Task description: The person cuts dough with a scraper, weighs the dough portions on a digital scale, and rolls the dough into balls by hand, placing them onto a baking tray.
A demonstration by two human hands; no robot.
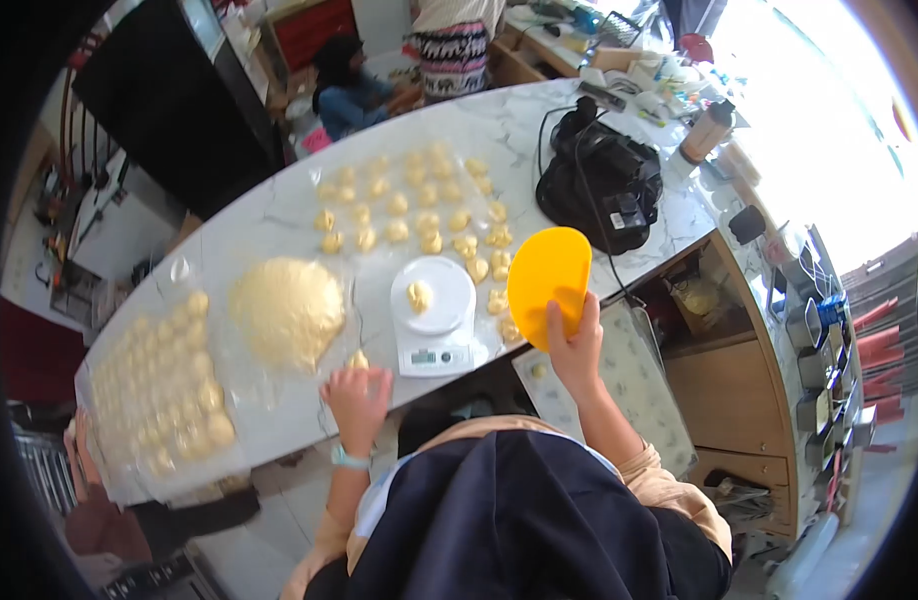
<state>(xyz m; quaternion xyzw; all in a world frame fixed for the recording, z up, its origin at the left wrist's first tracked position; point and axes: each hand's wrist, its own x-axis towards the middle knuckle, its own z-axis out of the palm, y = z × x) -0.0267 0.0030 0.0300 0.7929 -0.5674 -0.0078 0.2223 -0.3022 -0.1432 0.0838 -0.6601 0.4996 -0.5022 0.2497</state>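
Along the marble-patterned table's point(514, 140) near edge, the left hand point(359, 402) curls loosely at a small dough piece point(357, 358), pinching or not I cannot tell, while the right hand point(579, 350) firmly pinches a yellow scraper point(544, 270).

On my feed, white glare floods in from a bright opening point(839, 95) at far right; I can't tell window from door. A long marble-patterned counter point(514, 130) stretches across. I see wooden cupboards point(729, 395) at right, a tall black panel point(174, 100) far left, and pale floor tiles point(287, 525) near.
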